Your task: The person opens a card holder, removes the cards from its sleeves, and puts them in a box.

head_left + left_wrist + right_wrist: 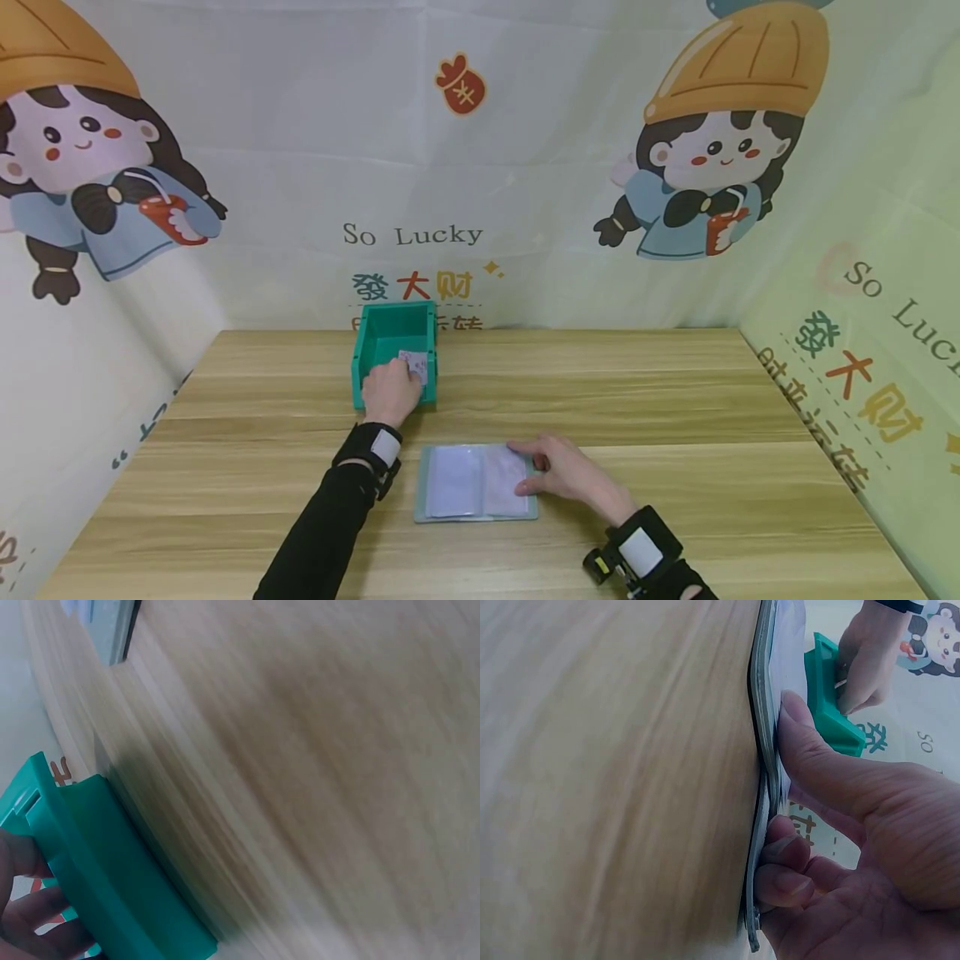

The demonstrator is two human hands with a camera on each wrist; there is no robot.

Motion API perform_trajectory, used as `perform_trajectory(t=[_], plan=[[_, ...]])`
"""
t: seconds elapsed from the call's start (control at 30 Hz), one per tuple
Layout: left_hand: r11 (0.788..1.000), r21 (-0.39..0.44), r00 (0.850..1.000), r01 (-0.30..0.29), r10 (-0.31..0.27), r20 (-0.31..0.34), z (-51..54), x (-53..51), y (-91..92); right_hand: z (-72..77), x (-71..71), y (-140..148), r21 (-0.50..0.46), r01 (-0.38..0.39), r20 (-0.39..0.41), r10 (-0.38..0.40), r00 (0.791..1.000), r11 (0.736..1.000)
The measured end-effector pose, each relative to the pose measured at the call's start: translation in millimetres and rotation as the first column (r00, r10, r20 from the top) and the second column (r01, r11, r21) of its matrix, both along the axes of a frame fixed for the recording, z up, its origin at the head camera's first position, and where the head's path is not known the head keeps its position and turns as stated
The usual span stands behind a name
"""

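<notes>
My left hand [392,392] reaches over the near end of a green plastic bin [357,367], its fingers down inside. A small card with a pinkish print [415,363] shows in the bin by those fingertips. The left wrist view catches the bent fingers [37,907] behind the bin wall, and whether they pinch the card is hidden. On the table lies an open card album [454,482] with clear pocket pages and a pale blue-grey cover. My right hand [564,471] holds its right edge, thumb [799,724] on the pages and other fingers at the cover's edge.
The wood-grain table [637,383] reaches back to a printed cloth [540,192] with cartoon figures and lettering. More cloth hangs along the left and right sides. The bin stands near the table's back edge, beyond the album.
</notes>
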State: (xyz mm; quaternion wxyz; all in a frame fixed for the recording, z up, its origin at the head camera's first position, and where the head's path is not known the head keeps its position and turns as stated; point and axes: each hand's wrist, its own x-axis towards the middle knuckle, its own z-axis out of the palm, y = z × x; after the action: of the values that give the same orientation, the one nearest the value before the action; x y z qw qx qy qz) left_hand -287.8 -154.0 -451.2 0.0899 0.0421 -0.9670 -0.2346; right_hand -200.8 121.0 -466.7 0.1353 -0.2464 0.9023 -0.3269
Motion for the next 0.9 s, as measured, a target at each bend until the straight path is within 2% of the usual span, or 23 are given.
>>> perform_trajectory(t=[0.2, 0.3, 0.37, 0.47, 0.5, 0.57, 0.63, 0.73, 0.8, 0.9], plan=[[0.999, -0.046, 0.998, 0.008, -0.005, 0.07, -5.6, -1.8, -0.9, 0.1, 0.2, 0, -0.003, 0.002, 0.002, -0.002, 1.0, 1.0], [0.999, -0.054, 0.997, 0.006, -0.002, 0.076, -7.9, -1.5, -1.9, -0.1, 0.1, 0, -0.003, 0.001, 0.0, -0.001, 1.0, 1.0], [0.998, -0.064, 0.999, 0.005, -0.002, 0.043, -9.2, -0.2, -1.8, -0.4, -0.1, 0, 0.0, 0.0, -0.001, 0.0, 1.0, 1.0], [0.999, -0.045, 0.997, 0.008, -0.012, -0.076, -9.0, 5.2, 0.4, -1.0, -0.4, 0, 0.004, -0.004, -0.001, 0.004, 1.0, 1.0], [1.0, -0.025, 0.992, 0.015, -0.018, -0.125, -8.4, 8.1, 1.9, -1.2, -0.4, 0, 0.005, -0.006, -0.002, 0.006, 1.0, 1.0], [0.999, 0.019, 0.972, 0.047, -0.041, -0.232, -7.4, 14.9, 5.9, -1.3, -0.2, 0, 0.004, -0.009, -0.005, 0.009, 1.0, 1.0], [0.992, 0.07, 0.943, 0.105, -0.078, -0.322, -5.8, 24.1, 11.3, -1.3, 0.1, 0, 0.0, -0.009, -0.005, 0.009, 1.0, 1.0], [0.976, 0.095, 0.899, 0.194, -0.138, -0.416, -3.9, 40.0, 19.8, -1.3, 0.6, 0, -0.005, -0.006, -0.006, 0.006, 1.0, 1.0], [0.965, 0.095, 0.881, 0.246, -0.182, -0.437, -2.3, 51.7, 25.6, -1.6, 0.6, 1, -0.006, -0.002, -0.004, 0.002, 1.0, 1.0], [0.939, 0.068, 0.871, 0.337, -0.283, -0.401, -1.5, 67.4, 33.6, -2.1, 0.5, 1, 0.0, 0.002, -0.009, -0.002, 1.0, 1.0]])
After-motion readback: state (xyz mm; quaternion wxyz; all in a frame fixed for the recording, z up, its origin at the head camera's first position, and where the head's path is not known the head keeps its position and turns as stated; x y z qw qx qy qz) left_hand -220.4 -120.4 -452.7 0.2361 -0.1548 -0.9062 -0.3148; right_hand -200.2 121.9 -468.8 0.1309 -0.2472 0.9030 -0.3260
